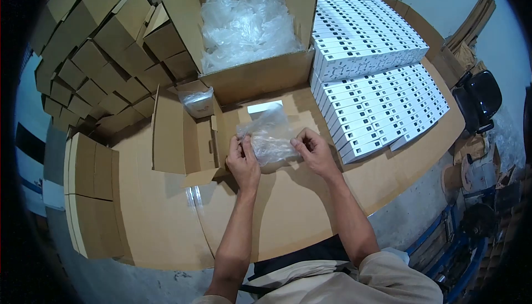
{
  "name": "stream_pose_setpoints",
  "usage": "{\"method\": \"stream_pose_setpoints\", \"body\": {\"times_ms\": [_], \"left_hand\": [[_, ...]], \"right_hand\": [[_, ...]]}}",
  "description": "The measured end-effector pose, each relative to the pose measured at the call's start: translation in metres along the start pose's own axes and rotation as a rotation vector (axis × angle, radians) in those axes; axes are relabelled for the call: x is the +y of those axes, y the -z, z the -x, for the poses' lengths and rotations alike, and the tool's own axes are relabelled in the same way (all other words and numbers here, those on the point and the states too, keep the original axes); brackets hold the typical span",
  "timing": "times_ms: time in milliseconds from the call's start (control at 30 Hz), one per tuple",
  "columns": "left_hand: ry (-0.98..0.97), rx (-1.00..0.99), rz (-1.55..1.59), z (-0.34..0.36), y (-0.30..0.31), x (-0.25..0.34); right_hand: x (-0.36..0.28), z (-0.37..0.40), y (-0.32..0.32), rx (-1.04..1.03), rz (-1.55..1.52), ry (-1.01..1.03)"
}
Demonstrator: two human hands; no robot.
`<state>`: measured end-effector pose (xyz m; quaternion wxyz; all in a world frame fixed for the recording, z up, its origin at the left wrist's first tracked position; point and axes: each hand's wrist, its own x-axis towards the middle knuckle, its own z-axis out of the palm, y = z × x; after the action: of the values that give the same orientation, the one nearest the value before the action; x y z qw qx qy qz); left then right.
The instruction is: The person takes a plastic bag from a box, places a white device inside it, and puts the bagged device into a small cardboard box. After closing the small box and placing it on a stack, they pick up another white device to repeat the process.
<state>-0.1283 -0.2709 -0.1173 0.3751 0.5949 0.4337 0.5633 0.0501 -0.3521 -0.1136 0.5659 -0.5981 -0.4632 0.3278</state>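
A clear plastic bag point(271, 143) is stretched between my two hands above the cardboard-covered table. My left hand point(244, 157) pinches its left edge, and my right hand point(315, 151) pinches its right edge. Just beyond the bag lies a white box point(265, 108), partly covered by the plastic. To the left stands an open cardboard carton point(188, 138), with a plastic-wrapped item point(198, 103) at its far end. A large open carton point(260, 79) behind is heaped with clear plastic bags point(246, 21).
Rows of white boxes point(377, 104) with dark square marks are stacked on the right. Many brown cartons point(100, 71) are piled at the far left, and more cartons point(91, 193) stand at the left edge. A black chair point(479, 101) is beyond the table point(288, 210).
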Motion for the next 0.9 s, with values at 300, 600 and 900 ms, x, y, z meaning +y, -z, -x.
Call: {"method": "stream_pose_setpoints", "body": {"times_ms": [300, 600, 900], "left_hand": [[0.095, -0.240, 0.065, 0.012, -0.008, 0.004], [0.446, -0.562, 0.388, 0.011, -0.003, 0.004], [0.259, -0.452, 0.142, 0.013, -0.005, -0.007]], "right_hand": [[0.007, -0.006, -0.017, 0.351, 0.115, 0.110], [-0.004, -0.007, -0.013, 0.532, 0.238, 0.211], [0.000, -0.006, -0.013, 0.643, 0.253, 0.237]]}}
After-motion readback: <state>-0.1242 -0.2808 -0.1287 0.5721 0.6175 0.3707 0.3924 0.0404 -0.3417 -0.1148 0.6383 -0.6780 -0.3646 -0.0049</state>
